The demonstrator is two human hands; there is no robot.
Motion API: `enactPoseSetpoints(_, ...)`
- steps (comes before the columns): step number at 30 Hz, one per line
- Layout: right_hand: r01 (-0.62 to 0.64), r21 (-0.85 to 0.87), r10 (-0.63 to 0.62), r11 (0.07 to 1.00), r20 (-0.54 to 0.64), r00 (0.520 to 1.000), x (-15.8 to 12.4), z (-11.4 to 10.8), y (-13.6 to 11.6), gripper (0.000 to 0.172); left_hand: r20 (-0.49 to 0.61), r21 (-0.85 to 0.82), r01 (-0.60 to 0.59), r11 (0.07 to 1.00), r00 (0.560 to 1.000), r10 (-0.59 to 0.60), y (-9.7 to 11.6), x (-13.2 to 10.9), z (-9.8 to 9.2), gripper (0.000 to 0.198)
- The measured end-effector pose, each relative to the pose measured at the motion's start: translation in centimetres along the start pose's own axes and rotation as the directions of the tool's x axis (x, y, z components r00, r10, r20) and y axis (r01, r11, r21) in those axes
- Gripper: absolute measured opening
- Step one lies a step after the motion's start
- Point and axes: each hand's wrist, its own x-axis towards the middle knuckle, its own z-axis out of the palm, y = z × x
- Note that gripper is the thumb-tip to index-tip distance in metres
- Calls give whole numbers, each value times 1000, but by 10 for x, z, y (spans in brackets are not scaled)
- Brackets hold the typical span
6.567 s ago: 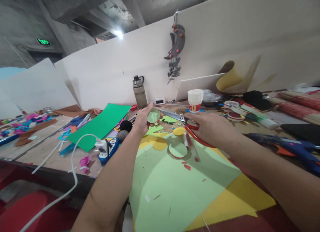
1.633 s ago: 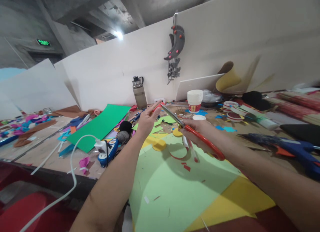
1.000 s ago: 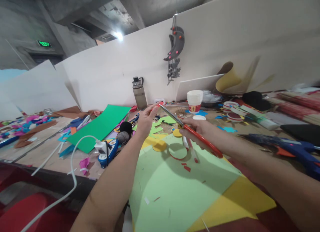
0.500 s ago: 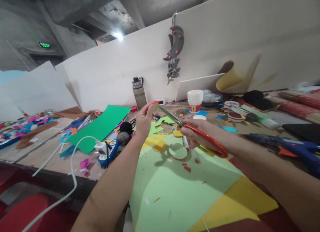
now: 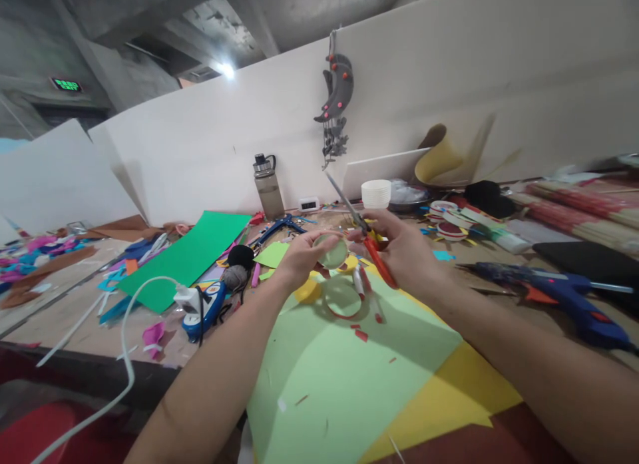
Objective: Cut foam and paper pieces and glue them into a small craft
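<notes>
My left hand [image 5: 307, 256] is closed on a round pale-green disc [image 5: 333, 251], pinched at its edge; whether it is paper or something thicker I cannot make out. Red-handled scissors [image 5: 372, 244] are gripped in my right hand [image 5: 407, 247], their blades pointing up and to the left, clear of the disc. Below both hands a large light-green sheet [image 5: 319, 377] lies over a yellow sheet [image 5: 449, 397]. On it rest a red-rimmed green circle [image 5: 343, 299], a yellow disc [image 5: 308, 291], a marker-like stick [image 5: 359, 281] and small red scraps [image 5: 360, 333].
To the left are a green sheet [image 5: 184, 261], a blue-and-white power strip [image 5: 204, 311] with its white cable, and dark yarn balls [image 5: 240, 257]. A bottle [image 5: 269, 188] and paper cups [image 5: 376, 194] stand at the back. A blue glue gun [image 5: 554, 291] lies at right.
The small red piece in my left hand is gone from view, and that hand now holds the pale-green disc, lower and further right. The scissors tilt more steeply upward. The view shifted slightly right.
</notes>
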Motion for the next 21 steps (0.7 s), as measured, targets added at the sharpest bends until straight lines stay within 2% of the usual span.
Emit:
enactPoseSetpoints(3, 31, -100, -33, 994, -23, 999, -1, 0, 7, 50, 31, 8, -2, 1000, 1000, 2, -2, -1, 2, 46)
enactPoseSetpoints(6, 39, -134, -43, 990, -27, 999, -3, 0, 7, 50, -27, 8, -31, 999, 999, 31, -7, 1, 3, 39)
enactPoseSetpoints(12, 11, -156, -16, 988, -29, 999, -2, 3, 6, 47, -136, 60, -197, 979, 970, 204, -11, 1, 11, 21)
enactPoseSetpoints(15, -55, -73, 52, 996, -33, 998, 0, 3, 7, 52, -163, 209, -234, 950, 949, 269, -9, 0, 13, 14)
enactPoseSetpoints(18, -159, 56, 160, 986, -20, 987, 0, 5, 0, 57, -154, 352, -233, 907, 941, 302, -6, -1, 13, 17)
enactPoseSetpoints(21, -246, 128, 248, 961, -4, 969, -3, 8, -9, 55, -187, 402, -258, 879, 916, 354, -4, 0, 8, 18)
